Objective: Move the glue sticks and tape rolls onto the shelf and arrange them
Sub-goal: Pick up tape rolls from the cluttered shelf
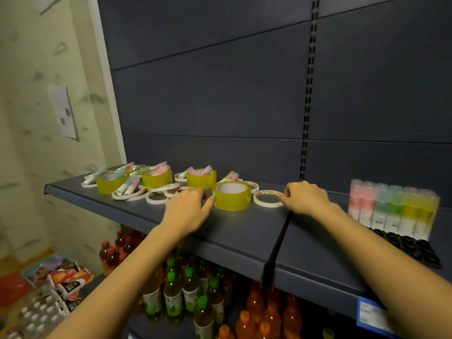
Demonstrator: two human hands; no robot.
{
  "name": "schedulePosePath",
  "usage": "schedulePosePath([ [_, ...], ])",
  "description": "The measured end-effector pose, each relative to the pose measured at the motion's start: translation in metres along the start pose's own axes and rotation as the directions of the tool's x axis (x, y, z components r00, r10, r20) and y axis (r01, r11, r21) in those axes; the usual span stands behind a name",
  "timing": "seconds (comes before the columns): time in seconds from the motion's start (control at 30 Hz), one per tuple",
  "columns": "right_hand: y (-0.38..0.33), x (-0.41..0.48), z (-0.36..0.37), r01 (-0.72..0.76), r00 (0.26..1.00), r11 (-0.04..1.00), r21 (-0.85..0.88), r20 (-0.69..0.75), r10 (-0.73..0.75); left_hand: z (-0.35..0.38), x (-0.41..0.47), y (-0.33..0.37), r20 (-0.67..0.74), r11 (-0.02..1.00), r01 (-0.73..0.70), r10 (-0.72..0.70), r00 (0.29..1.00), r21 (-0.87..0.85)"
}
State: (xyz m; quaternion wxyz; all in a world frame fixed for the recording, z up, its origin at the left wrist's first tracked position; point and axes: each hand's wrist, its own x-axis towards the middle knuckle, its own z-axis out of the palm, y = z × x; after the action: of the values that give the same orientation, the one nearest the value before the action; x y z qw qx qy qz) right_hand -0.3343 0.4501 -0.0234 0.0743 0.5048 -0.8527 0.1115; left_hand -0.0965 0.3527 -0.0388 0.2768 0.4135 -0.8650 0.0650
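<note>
Shop: slotted upright (308, 94) above the right hand (305, 198), blue price tag (373, 314) on the shelf (232, 236) edge below it, rows of bottled drinks (190, 289) beneath the left hand (188, 206).

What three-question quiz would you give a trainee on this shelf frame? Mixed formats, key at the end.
1. True or false: the pack of glue sticks stands to the right of the right hand.
2. How many wide yellow tape rolls sit on the shelf? A two, B four, C six.
3. Fill in: the right hand curls onto the rim of a thin ___ tape ring.
Key: 1 true; 2 B; 3 white.
</note>
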Motion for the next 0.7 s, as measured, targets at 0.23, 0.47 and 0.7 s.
schedulePosePath([
  [0.23,0.009,0.045,0.021,-0.109,0.987,0.975,-0.192,0.099,0.130,0.038,0.064,-0.005,0.033,0.991,0.101,-0.104,0.994,0.087],
  [0.47,0.011,0.064,0.024,-0.114,0.973,0.977,-0.178,0.177,0.146,0.057,0.105,-0.011,0.234,0.984,0.173,-0.158,0.959,-0.048],
  [0.7,0.013,0.053,0.006,-0.126,0.991,0.966,-0.226,0.016,0.133,0.076,0.130,-0.027,0.459,0.952,0.237,-0.125,0.880,-0.195],
])
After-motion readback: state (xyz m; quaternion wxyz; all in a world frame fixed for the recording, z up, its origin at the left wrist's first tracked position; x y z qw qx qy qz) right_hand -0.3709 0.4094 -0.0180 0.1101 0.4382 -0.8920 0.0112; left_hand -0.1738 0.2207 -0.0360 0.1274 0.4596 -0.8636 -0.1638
